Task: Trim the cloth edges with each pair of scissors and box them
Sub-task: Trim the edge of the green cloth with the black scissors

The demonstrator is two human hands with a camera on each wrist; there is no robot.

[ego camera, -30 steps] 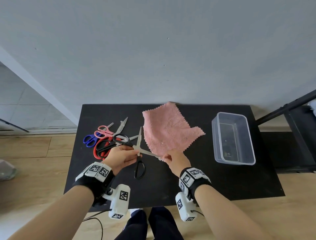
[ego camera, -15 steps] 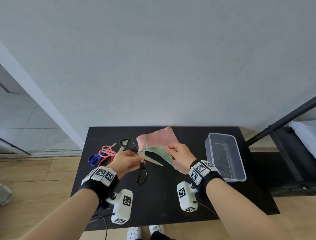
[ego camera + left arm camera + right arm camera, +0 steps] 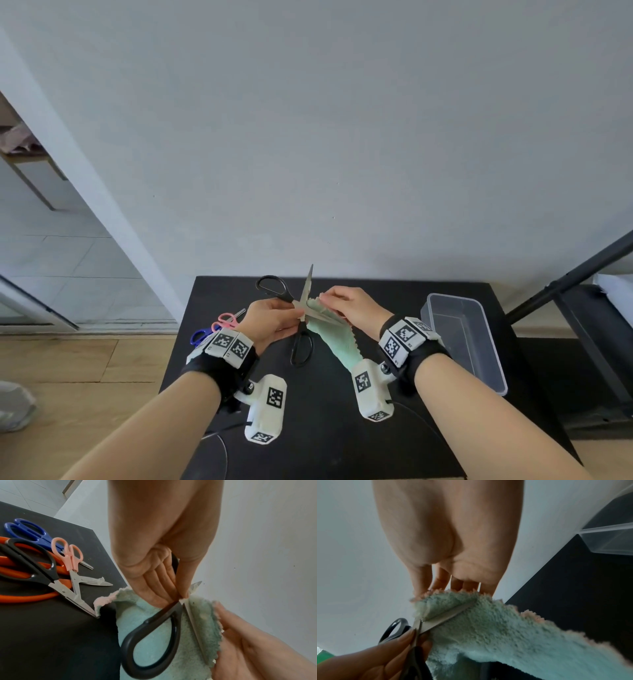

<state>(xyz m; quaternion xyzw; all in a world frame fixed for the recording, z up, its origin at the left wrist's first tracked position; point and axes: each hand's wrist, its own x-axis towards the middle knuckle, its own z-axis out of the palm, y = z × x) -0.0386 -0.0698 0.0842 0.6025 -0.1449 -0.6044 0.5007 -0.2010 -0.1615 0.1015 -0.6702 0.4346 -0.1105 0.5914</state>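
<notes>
Cloth (image 3: 337, 342): soft, limp fleece, held above the tabletop (image 3: 342, 428); right hand (image 3: 356, 308) pinches its top edge. Black-handled scissors (image 3: 301, 320): rigid, blades spread on the edge, left hand (image 3: 274, 320) gripping near the pivot. Best taken taut beside the blades.

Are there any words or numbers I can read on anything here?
No readable words anywhere.
Wrist bands: black-and-white square code patterns; tiny characters beside them, too small to read.
Wrist cameras: the same code patterns, no letters.
Black scissors, cloth, clear box: no print visible.
</notes>
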